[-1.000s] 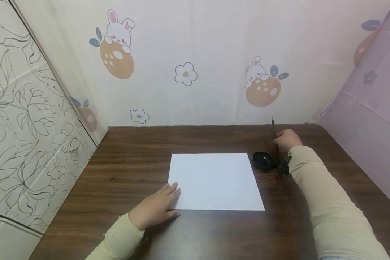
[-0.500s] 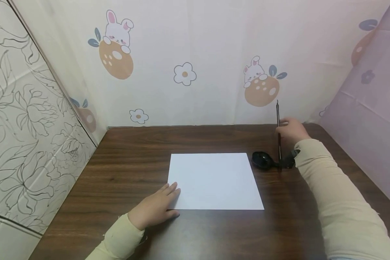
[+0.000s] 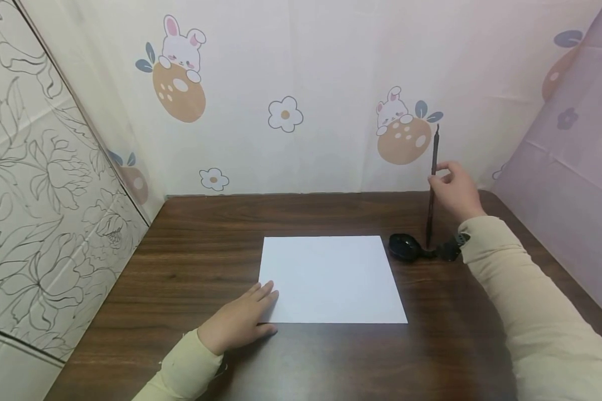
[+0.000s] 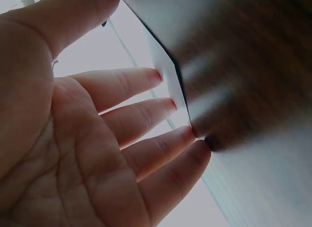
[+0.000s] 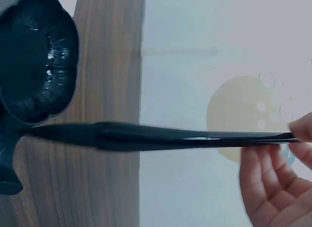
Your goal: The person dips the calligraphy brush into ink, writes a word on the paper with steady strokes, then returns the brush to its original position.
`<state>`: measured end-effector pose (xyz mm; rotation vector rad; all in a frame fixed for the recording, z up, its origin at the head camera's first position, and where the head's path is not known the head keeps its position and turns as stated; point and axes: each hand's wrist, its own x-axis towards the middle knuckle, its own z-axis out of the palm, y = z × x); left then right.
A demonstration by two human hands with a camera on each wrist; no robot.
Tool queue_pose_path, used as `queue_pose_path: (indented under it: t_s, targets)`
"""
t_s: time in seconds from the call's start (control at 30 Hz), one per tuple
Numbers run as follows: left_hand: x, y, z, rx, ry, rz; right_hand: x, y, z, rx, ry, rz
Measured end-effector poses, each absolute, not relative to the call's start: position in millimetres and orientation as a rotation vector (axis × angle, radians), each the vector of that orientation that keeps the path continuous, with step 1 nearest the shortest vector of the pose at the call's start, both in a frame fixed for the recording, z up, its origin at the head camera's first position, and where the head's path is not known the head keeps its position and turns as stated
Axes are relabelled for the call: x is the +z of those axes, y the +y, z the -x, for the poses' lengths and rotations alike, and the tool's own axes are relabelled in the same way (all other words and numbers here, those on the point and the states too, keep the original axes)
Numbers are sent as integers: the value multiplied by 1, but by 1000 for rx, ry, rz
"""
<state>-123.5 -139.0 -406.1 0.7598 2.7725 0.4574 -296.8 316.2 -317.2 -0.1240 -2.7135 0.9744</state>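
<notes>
My right hand (image 3: 459, 190) pinches a dark writing brush (image 5: 170, 138) between thumb and fingers. The brush stands nearly upright, its dark bristles pointing down. In the right wrist view its tip overlaps the narrow end of a black fluted ink dish (image 5: 72, 46), which sits right of the paper on the table. A blank white sheet of paper (image 3: 336, 278) lies at the middle of the table. On its lower left corner rests my left hand (image 3: 238, 323), fingers straight and slightly spread. The left wrist view shows the palm and the fingertips at the paper's edge.
The dark wood-grain table (image 3: 205, 239) ends at a white wall covering (image 3: 331, 55) printed with rabbits and flowers. A flower-patterned panel (image 3: 40, 195) borders the left side, and a lilac sheet (image 3: 562, 184) the right.
My right hand has lifted up and slightly right, raising the brush from low beside the dish to a higher, upright position. The left hand and the paper stay in place.
</notes>
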Motion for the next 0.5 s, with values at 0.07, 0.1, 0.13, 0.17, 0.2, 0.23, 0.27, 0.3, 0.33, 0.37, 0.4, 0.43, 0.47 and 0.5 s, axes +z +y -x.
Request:
queue_pose_path:
  t_s: [0.07, 0.1, 0.13, 0.17, 0.2, 0.23, 0.27, 0.3, 0.33, 0.37, 0.4, 0.43, 0.47, 0.5]
  targets:
    - [-406, -139, 124, 460, 2772, -759, -318, 314, 295, 986, -2662, 103]
    - [-406, -138, 124, 461, 2772, -760, -319, 313, 294, 993, -2637, 87]
    - [-406, -138, 124, 463, 2772, -760, -320, 312, 293, 996, -2614, 71]
    - [-406, -138, 124, 464, 2772, -761, -320, 310, 291, 1000, -2593, 50]
    - [-406, -138, 125, 464, 2772, -763, -321, 309, 290, 1000, -2573, 26]
    - [-405, -138, 125, 465, 2772, -763, -322, 309, 289, 999, -2557, 0]
    - [-405, -138, 125, 464, 2772, -765, -323, 308, 287, 998, -2543, -28]
    - [-405, -137, 125, 463, 2772, -765, -324, 307, 286, 994, -2533, -50]
    - [-405, -137, 126, 464, 2772, -765, -325, 306, 285, 997, -2525, -72]
    - [-405, -137, 126, 463, 2773, -767, -326, 305, 284, 999, -2521, -95]
    - [-404, -137, 126, 462, 2773, -767, -327, 303, 283, 1000, -2516, -116]
    - [-404, -137, 126, 461, 2773, -767, -328, 302, 282, 997, -2514, -136]
    - [-404, -137, 127, 460, 2774, -768, -329, 300, 280, 1000, -2513, -156]
    - [-404, -136, 127, 459, 2774, -766, -330, 299, 279, 1000, -2514, -174]
